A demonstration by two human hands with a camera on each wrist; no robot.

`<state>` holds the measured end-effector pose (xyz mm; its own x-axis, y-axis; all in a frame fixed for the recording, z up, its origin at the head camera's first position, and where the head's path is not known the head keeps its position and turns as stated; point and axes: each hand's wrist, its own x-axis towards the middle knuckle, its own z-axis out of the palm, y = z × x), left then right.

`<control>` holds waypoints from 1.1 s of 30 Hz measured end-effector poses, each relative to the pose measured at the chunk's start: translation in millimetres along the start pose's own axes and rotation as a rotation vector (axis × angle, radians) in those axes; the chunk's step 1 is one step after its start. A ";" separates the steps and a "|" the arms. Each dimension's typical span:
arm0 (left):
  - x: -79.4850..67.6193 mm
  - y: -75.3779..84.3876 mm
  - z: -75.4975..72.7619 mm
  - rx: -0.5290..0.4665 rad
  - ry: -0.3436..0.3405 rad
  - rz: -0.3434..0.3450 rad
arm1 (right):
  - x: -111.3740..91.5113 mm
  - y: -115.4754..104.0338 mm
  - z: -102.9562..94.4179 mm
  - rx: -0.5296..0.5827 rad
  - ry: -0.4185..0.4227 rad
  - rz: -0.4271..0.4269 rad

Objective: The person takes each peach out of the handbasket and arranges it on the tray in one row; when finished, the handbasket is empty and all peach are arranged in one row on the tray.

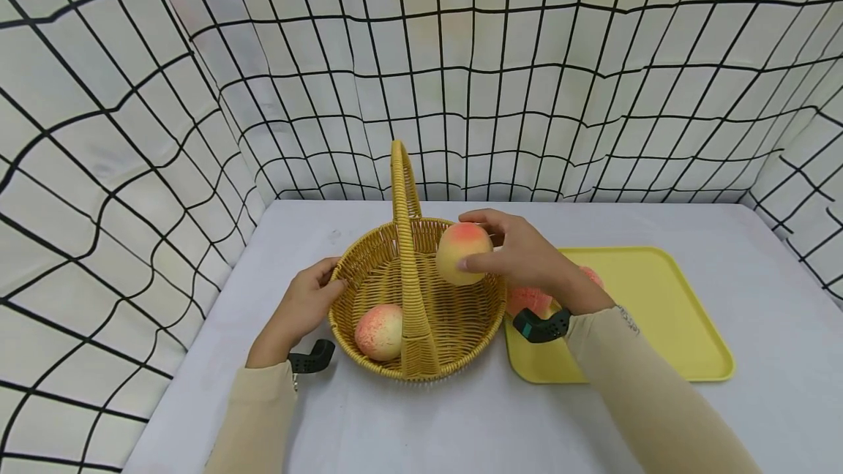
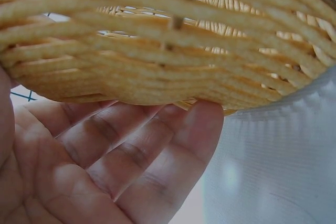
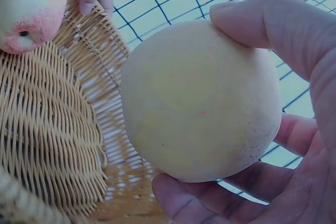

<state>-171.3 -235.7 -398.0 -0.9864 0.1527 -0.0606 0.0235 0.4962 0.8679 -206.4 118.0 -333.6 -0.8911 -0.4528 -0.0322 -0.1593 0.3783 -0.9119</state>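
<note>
A yellow wicker basket (image 1: 454,313) with a tall arched handle stands on the table. My left hand (image 1: 306,307) grips its left rim, thumb over the edge; in the left wrist view the fingers (image 2: 152,156) lie against the outside of the woven wall. Over the right part of the basket, my right hand (image 1: 520,251) holds a pale yellow peach (image 1: 464,253) with a red top, thumb on the near side. The right wrist view shows this peach (image 3: 202,103) between thumb and fingers. Another peach (image 1: 379,333), cream and speckled pink, lies in the basket left of the handle.
Right of the basket lies a yellow tray (image 1: 658,313). Pinkish-red fruit (image 1: 530,300) on it is partly hidden by my right wrist and the basket. A white cloth covers the table (image 1: 421,430); black netting (image 1: 461,93) over white sheeting encloses the back and sides.
</note>
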 end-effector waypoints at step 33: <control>1.9 -1.6 0.6 0.054 0.019 -0.025 | -70.1 47.3 -93.4 -0.069 0.210 0.121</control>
<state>-173.1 -235.8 -399.8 -0.9898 0.1232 -0.0722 0.0068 0.5456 0.8380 -191.2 243.0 -336.3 -0.9730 -0.2260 -0.0471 -0.0685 0.4773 -0.8761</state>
